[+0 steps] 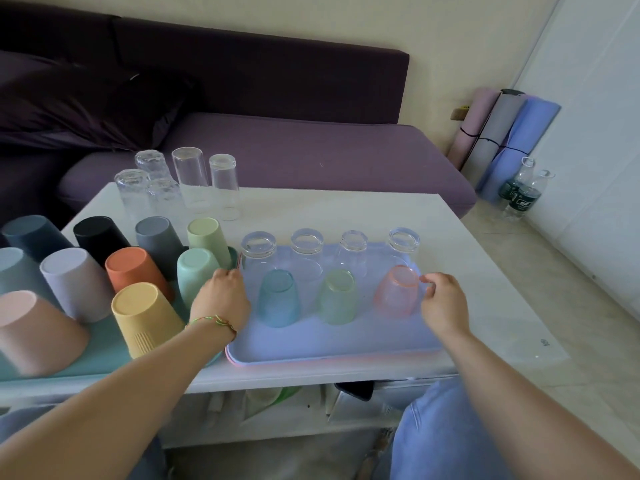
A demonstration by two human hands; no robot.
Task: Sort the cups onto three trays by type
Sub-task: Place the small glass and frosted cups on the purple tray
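A light blue tray [311, 341] lies mid-table, stacked on a pink tray [242, 364]. It carries a back row of several upturned clear glasses [258, 251] and, in front, three upturned tinted cups: blue [278, 299], green [337, 297] and pink [398, 289]. My left hand [221, 299] grips the tray's left rim. My right hand [443, 306] curls over its right rim, beside the pink cup. To the left, a teal tray [104, 355] holds several upturned opaque coloured cups [145, 317]. Several clear glasses [190, 178] stand upturned on the bare table at the back left.
The white coffee table [467, 271] has bare top to the right of the trays. A purple sofa [311, 150] runs behind it. Rolled mats [502, 133] and two water bottles [523, 192] stand on the floor at the right. My knees are under the front edge.
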